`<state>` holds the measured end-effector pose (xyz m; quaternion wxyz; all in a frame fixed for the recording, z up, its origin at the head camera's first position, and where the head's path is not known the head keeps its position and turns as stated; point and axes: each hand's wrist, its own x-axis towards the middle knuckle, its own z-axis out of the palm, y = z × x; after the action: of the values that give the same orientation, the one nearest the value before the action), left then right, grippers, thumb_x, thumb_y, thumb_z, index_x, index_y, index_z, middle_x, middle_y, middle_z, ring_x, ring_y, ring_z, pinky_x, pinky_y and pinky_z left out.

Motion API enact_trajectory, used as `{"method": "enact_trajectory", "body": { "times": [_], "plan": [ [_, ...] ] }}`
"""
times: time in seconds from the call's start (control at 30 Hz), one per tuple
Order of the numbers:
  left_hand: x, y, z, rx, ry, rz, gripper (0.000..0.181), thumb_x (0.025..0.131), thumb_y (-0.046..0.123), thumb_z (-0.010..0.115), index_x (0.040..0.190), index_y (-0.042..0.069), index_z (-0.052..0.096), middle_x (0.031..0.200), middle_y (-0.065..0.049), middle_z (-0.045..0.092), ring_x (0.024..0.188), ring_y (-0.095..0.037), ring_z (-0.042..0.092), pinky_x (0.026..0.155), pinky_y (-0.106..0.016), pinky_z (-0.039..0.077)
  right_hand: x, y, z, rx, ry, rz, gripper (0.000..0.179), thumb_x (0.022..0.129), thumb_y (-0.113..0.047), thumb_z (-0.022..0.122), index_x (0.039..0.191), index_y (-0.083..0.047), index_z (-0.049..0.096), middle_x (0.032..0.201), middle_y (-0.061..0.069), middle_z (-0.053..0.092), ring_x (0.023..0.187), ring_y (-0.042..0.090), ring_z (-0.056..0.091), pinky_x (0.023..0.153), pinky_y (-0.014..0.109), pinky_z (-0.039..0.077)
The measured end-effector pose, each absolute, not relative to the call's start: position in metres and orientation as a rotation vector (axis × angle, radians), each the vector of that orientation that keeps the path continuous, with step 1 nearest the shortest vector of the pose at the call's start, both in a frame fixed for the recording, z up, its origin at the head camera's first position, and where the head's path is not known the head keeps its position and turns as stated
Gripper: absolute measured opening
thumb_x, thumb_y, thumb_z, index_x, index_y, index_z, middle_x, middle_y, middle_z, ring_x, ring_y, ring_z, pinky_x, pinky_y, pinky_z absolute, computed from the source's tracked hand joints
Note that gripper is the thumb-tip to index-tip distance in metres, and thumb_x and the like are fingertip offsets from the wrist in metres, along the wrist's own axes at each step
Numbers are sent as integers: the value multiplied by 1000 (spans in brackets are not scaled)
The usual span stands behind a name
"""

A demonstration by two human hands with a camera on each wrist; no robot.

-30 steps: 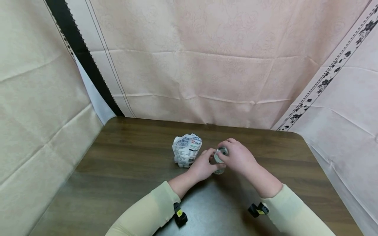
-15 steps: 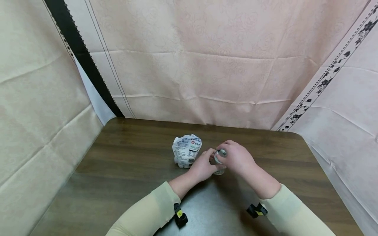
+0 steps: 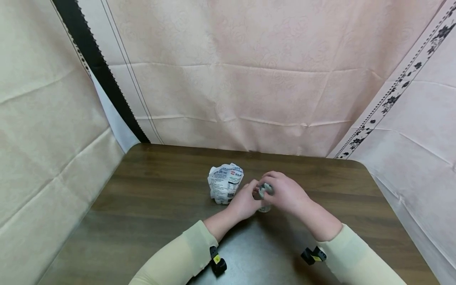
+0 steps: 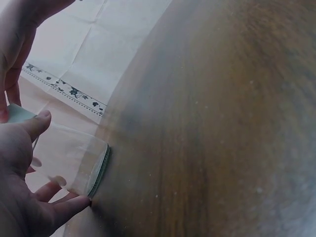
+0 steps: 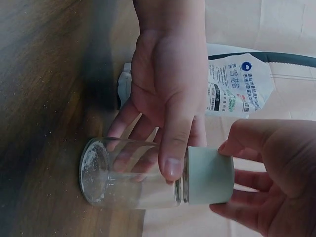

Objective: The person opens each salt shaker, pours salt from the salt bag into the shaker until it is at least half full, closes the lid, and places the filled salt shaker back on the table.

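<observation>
Nearest you, black wrist cameras (image 3: 218, 265) sit at your pale sleeves (image 3: 171, 257). Further out, your left hand (image 3: 244, 202) curls its fingers round a clear glass jar (image 5: 98, 175), which stands on the wood-grain bench (image 3: 142, 229), white specks inside near its base. Your right hand (image 3: 287, 192) pinches the jar's pale green lid (image 5: 211, 177). Just past your left hand stands a crumpled white printed bag (image 3: 223, 185); behind everything hangs a pinkish cloth (image 3: 231, 91).
</observation>
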<state>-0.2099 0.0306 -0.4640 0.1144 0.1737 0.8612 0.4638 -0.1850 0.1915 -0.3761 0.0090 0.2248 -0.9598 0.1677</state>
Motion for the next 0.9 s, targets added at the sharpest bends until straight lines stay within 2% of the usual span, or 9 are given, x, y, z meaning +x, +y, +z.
{"method": "enact_trajectory", "body": {
  "times": [0.23, 0.63, 0.9],
  "plan": [
    [-211, 30, -465, 515, 2529, 1353, 36, 89, 45, 72, 114, 27, 55, 113, 2, 57, 100, -15, 55, 82, -36, 49, -188, 199, -380, 848, -2952, 538, 27, 84, -13, 74, 111, -16, 72, 124, 6, 60, 107, 23, 60, 85, 40, 54],
    [-211, 31, -465, 511, 2487, 1390, 45, 84, 55, 73, 116, 30, 54, 119, 2, 59, 112, -17, 58, 88, -39, 50, -188, 202, -373, 790, -2831, 498, 28, 82, -13, 73, 110, -16, 70, 124, 4, 61, 108, 22, 59, 84, 40, 53],
    [-208, 31, -464, 466, 2454, 1431, 45, 83, 51, 76, 117, 30, 55, 117, 3, 57, 109, -17, 57, 78, -36, 51, -187, 211, -369, 719, -2791, 492, 30, 82, -11, 75, 112, -14, 70, 125, 5, 61, 111, 26, 59, 84, 43, 52]
  ]
}}
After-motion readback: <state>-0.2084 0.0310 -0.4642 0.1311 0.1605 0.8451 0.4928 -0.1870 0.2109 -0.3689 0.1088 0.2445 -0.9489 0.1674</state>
